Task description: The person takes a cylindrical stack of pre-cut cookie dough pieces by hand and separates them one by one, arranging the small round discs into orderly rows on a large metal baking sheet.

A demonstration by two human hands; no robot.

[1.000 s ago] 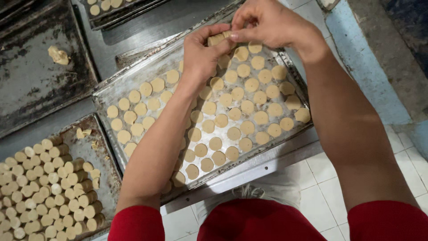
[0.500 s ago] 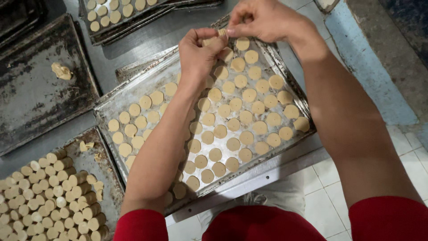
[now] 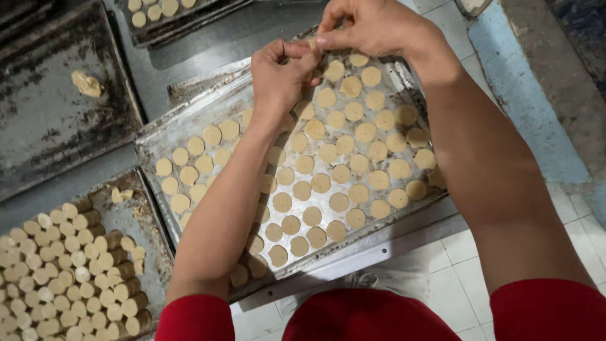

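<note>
Left hand point(image 3: 281, 69) and right hand point(image 3: 372, 25) at twelve o'clock over baking tray point(image 3: 189, 129), fingers point(image 3: 328, 41) pinched shut together on small dough piece point(image 3: 310, 43); dough rounds point(image 3: 320, 183) in rows below.

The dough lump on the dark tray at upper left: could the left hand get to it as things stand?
Probably yes. The left hand is pinched at the far edge of the disc-filled tray, and nothing stands between it and the dough lump, which lies alone on the dark tray.
</note>
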